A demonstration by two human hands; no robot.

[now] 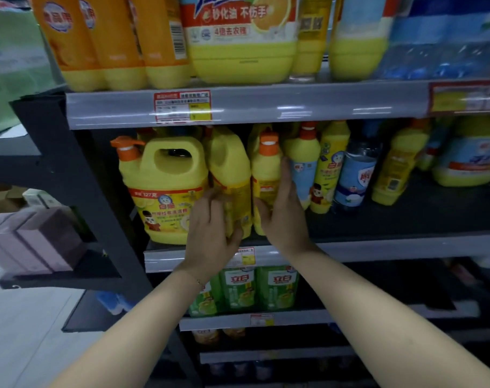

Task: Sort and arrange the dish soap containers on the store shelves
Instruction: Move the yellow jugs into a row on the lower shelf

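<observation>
On the middle shelf [378, 245] stand yellow dish soap containers. A wide handled jug [165, 189] with an orange pump stands at the left. Beside it is a narrow yellow jug [229, 169], which my left hand [213, 231] grips low down, fingers on its left side and thumb across its front. A slim yellow bottle [266, 169] with an orange cap stands to the right of the narrow jug. My right hand [285, 217] lies against this bottle's right side with fingers straight up and the thumb at its lower front.
More yellow bottles [305, 163] and a blue-labelled bottle [355, 175] stand to the right, with bare dark shelf in front of them. Large orange and yellow jugs [238, 37] fill the top shelf. Green bottles [277, 287] sit on the shelf below. Purple boxes [33, 242] lie on a side shelf at the left.
</observation>
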